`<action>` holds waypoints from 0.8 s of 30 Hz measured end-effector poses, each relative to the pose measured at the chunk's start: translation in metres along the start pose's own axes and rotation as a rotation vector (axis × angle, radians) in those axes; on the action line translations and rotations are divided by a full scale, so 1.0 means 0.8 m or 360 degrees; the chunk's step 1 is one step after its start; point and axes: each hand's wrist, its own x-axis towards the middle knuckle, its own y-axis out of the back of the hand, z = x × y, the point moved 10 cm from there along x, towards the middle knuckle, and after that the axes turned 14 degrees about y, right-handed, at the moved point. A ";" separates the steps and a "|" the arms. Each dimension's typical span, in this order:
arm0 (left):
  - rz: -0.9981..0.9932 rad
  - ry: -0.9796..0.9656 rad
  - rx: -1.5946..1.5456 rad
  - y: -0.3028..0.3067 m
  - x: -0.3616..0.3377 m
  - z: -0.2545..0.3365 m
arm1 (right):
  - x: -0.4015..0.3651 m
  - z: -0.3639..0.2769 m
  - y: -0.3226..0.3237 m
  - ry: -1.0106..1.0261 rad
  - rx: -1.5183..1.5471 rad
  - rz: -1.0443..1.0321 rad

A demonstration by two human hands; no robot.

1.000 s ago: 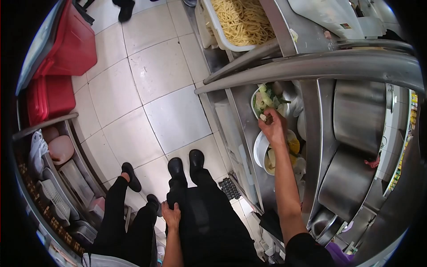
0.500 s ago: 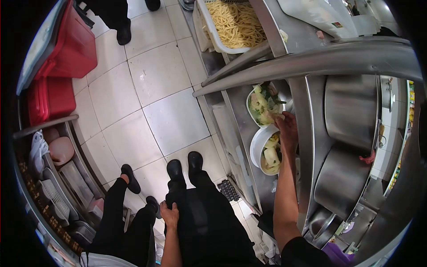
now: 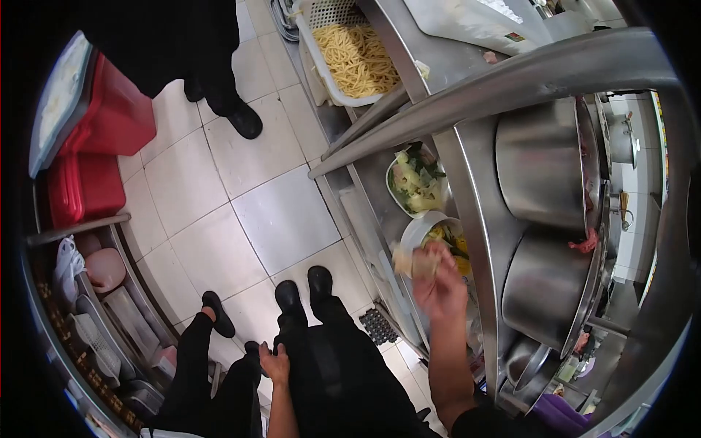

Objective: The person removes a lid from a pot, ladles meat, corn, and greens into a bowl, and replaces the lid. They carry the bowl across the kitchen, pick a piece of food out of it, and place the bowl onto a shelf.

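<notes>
My right hand (image 3: 442, 286) pinches a pale piece of vegetable (image 3: 409, 261), blurred by motion, at the near-left edge of a round white bowl (image 3: 413, 232). Yellow-green vegetables (image 3: 456, 244) lie in that bowl, partly hidden by the hand. Just beyond it, a second white bowl (image 3: 393, 188) holds green and pale leafy vegetables (image 3: 418, 181). Both bowls sit on a metal shelf below a steel rail. Down beside my thigh, my left hand (image 3: 275, 363) hangs with its fingers apart, holding nothing.
A steel rail (image 3: 511, 98) crosses above the shelf. Two large steel pots (image 3: 544, 285) stand on the right. A white basket (image 3: 298, 22) of noodles (image 3: 358, 62) is at the top. Another person's legs (image 3: 197, 358) are close on my left; someone else stands ahead near red bins (image 3: 120, 109).
My right hand has come back from the far bowl to the near one, now with the pale piece. My left hand's fingers have spread. The person ahead has stepped closer.
</notes>
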 end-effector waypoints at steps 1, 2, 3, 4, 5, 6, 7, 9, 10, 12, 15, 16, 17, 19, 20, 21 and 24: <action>0.0018 0.0023 -0.0024 0.003 0.000 0.003 | -0.020 0.018 -0.021 -0.0148 0.0213 -0.0109; 0.0005 0.0048 0.0004 0.001 0.008 -0.004 | -0.039 0.030 -0.045 -0.0163 0.0244 -0.0214; -0.0009 0.0075 0.0037 0.001 0.019 -0.022 | -0.054 0.041 -0.091 -0.0250 0.0308 -0.0340; -0.0023 0.0098 0.0063 -0.002 0.026 -0.035 | -0.078 0.051 -0.105 -0.0404 0.0254 -0.0295; 0.0060 -0.0009 -0.0097 0.008 0.023 -0.030 | -0.089 0.057 -0.139 -0.0454 0.0296 -0.0348; 0.0100 0.0012 -0.0088 0.012 0.026 -0.030 | -0.101 0.062 -0.173 -0.0505 0.0337 -0.0400; 0.0136 0.0038 -0.0077 0.017 0.027 -0.031 | -0.112 0.065 -0.196 -0.0634 0.0456 -0.0456; 0.0175 0.0068 -0.0071 0.025 0.030 -0.047 | -0.126 0.064 -0.232 -0.0791 0.0598 -0.0543; 0.0167 0.0077 -0.0085 0.026 0.031 -0.047 | -0.128 0.061 -0.247 -0.0814 0.0631 -0.0578; 0.0143 0.0113 -0.0088 0.031 0.028 -0.051 | -0.131 0.058 -0.255 -0.0616 0.0551 -0.0797; 0.0096 0.0170 -0.0050 0.030 0.028 -0.058 | -0.136 0.049 -0.261 -0.0408 0.0499 -0.0974; 0.0087 0.0180 -0.0071 0.028 0.028 -0.051 | -0.133 0.048 -0.263 -0.0416 0.0477 -0.0986; 0.0037 0.0252 -0.0124 0.026 0.025 -0.054 | -0.130 0.047 -0.265 -0.0424 0.0455 -0.0999; 0.0037 0.0221 -0.0135 0.024 0.022 -0.051 | -0.127 0.052 -0.257 -0.0394 0.0438 -0.0892; 0.0039 0.0205 -0.0141 0.022 0.022 -0.055 | -0.127 0.054 -0.247 -0.0385 0.0370 -0.0790; 0.0045 0.0151 -0.0136 0.012 0.031 -0.067 | -0.130 0.052 -0.224 -0.0387 0.0188 -0.0592; 0.0039 -0.0040 -0.0017 0.000 0.035 -0.063 | -0.121 0.061 -0.149 -0.0378 -0.0241 -0.0427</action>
